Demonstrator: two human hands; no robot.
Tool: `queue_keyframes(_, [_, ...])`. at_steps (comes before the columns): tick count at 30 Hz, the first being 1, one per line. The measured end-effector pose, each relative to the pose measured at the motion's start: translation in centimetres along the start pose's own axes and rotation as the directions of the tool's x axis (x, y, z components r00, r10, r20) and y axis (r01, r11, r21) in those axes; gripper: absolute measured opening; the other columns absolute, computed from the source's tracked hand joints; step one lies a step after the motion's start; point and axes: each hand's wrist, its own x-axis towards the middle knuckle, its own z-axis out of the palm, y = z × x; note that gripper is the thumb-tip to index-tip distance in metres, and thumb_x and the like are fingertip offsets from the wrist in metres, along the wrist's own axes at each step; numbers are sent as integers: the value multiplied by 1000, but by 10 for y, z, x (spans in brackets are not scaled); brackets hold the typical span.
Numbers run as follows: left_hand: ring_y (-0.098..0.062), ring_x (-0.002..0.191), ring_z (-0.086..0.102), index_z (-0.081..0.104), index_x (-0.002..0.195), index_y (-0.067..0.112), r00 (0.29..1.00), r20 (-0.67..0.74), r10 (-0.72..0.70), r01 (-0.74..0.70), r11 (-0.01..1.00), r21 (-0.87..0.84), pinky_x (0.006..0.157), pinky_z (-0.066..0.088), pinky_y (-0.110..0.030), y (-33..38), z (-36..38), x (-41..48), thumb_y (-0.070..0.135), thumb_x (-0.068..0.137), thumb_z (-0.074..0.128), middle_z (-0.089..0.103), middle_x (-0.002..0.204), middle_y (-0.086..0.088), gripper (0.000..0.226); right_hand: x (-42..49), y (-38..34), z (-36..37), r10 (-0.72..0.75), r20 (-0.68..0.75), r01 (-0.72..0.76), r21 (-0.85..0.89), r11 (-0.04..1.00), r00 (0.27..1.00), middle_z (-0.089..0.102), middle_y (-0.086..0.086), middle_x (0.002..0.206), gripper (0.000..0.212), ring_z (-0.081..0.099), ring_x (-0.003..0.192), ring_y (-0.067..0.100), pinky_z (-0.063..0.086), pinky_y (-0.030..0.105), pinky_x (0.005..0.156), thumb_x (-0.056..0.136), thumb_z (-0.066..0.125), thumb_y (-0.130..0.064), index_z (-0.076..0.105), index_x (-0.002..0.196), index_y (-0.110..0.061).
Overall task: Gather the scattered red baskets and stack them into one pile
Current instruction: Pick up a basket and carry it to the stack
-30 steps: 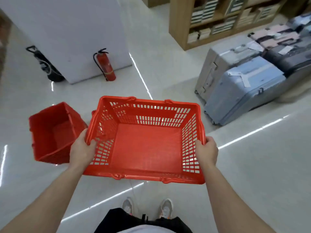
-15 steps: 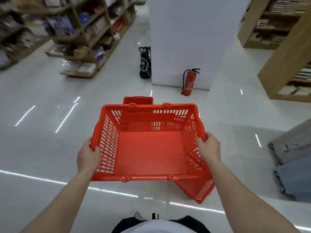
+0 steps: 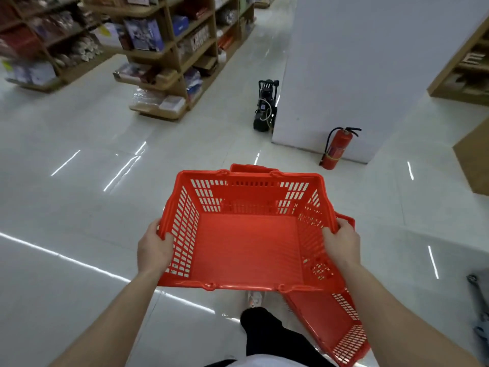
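I hold an empty red slotted basket (image 3: 246, 247) level in front of me, above the floor. My left hand (image 3: 154, 249) grips its left rim and my right hand (image 3: 342, 243) grips its right rim. Just past its far rim, the top edge of a second red basket (image 3: 251, 168) shows on the floor, mostly hidden. A third red basket (image 3: 333, 321) lies tilted on the floor below and right of the held one, partly covered by it and my right forearm.
A red fire extinguisher (image 3: 334, 149) and a black device (image 3: 266, 107) stand against a white pillar (image 3: 357, 62) ahead. Wooden shelves with goods (image 3: 169, 54) fill the far left. More wooden shelving (image 3: 465, 75) stands at right. My shoe (image 3: 255, 298) shows under the basket.
I have turned left with the basket in both hands: the suitcases slid out of view to the right, the shelves came in at left, and the tilted basket now shows lower right.
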Motion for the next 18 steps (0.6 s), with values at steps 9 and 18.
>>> queue_keyframes(9, [-13,75,68,47,134,28,999,-18,-51,52,996,78,67,59,-37,55,54,132,37,97,54,65,101,6,39,137,-29,80,101,93,-107,70,992,991,69,-3,78,18,67,76,23,52,33,75,82,62,-28,69,96,-20])
queue_keyframes(18, [-11,68,68,47,136,27,996,88,-19,0,978,210,54,54,-25,132,122,251,36,97,57,67,103,2,42,232,-29,115,271,72,-277,99,956,960,55,-18,70,20,54,63,7,42,26,71,86,62,-27,68,103,-20])
